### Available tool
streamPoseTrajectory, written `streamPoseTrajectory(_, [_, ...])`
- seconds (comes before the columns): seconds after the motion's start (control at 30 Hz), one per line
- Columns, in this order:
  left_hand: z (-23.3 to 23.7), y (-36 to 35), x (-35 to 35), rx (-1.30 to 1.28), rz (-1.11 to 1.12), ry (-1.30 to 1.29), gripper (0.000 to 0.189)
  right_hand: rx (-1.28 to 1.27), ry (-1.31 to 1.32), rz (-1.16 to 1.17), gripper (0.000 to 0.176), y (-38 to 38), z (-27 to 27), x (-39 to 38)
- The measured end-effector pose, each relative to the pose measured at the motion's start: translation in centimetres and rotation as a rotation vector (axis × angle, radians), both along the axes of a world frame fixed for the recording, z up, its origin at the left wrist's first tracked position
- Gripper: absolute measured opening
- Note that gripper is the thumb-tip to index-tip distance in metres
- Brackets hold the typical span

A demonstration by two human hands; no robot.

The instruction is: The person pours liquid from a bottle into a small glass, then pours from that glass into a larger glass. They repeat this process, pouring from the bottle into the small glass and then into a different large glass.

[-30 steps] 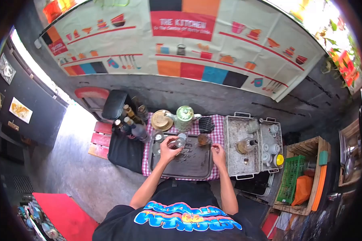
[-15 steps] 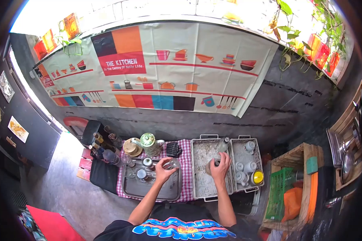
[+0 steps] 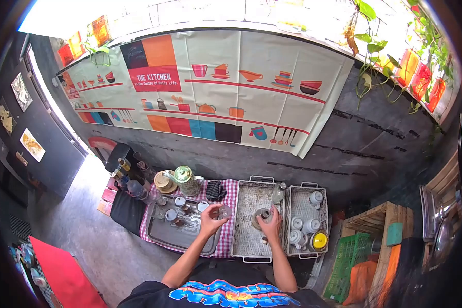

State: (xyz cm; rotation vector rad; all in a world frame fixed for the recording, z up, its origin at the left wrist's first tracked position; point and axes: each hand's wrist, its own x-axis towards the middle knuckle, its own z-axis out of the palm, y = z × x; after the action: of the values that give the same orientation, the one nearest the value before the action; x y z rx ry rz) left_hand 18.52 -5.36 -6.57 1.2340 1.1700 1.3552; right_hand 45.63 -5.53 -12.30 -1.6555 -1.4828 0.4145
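Observation:
My left hand (image 3: 211, 220) pinches a small clear glass (image 3: 224, 211) between thumb and fingers, above the right edge of a dark metal tray (image 3: 155, 237). Jars with white lids (image 3: 179, 201) stand on that tray, one close to my left fingers. My right hand (image 3: 270, 226) has its thumb and fingers curled at a round greyish glass vessel (image 3: 257, 220) in the larger woven tray (image 3: 244, 238). The hand partly covers this vessel. A small dark-and-tan object (image 3: 265, 239) shows beside the right palm. Behind it stands a clear glass bottle (image 3: 278, 193).
The smaller woven tray (image 3: 305, 199) holds white cups (image 3: 311, 226) and a yellow-topped container (image 3: 319, 240). A green-lidded pot (image 3: 188, 180) and a dark cloth (image 3: 216, 191) are on the checked cloth (image 3: 230, 203). Bottles (image 3: 135, 188) stand left. A wooden crate (image 3: 367, 218) is right.
The view has shifted slightly. My right hand has moved down and left, and more of the greyish vessel shows. My left hand keeps hold of the clear glass.

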Motion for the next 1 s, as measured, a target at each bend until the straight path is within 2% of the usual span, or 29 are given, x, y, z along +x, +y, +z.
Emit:
streamPoseTrajectory(0.2, [-0.4,-0.5,0.4,-0.002,0.024,-0.003,0.053,0.036,0.106,0.102,0.107,-1.6,-3.6,0.7])
streamPoseTrajectory(0.4, [-0.8,-0.4,0.5,-0.026,0.049,0.043,0.06,0.059,0.147,0.033,0.122,-1.6,-4.8,-0.2])
streamPoseTrajectory(0.53, [-0.5,-0.2,0.6,-0.014,0.053,0.078,0.06,0.184,0.339,0.076,0.132,-0.9,-5.9,-0.9])
streamPoseTrajectory(0.63, [0.3,-0.1,0.9,0.028,0.03,-0.029,0.061,0.161,0.332,0.047,0.131,-0.8,-6.2,-1.1])
streamPoseTrajectory(0.83, [1.4,0.1,0.7,-0.046,0.011,-0.013,0.058,0.157,0.233,0.03,0.117,0.0,-7.4,-0.7])
streamPoseTrajectory(0.87, [1.4,0.1,0.7,-0.038,0.01,-0.041,0.056,0.176,0.26,-0.004,0.106,-0.1,-7.6,-0.8])
streamPoseTrajectory(1.0, [1.2,0.0,0.1,-0.062,-0.006,0.007,0.055,0.137,0.239,-0.017,0.101,0.0,-7.5,-0.5])
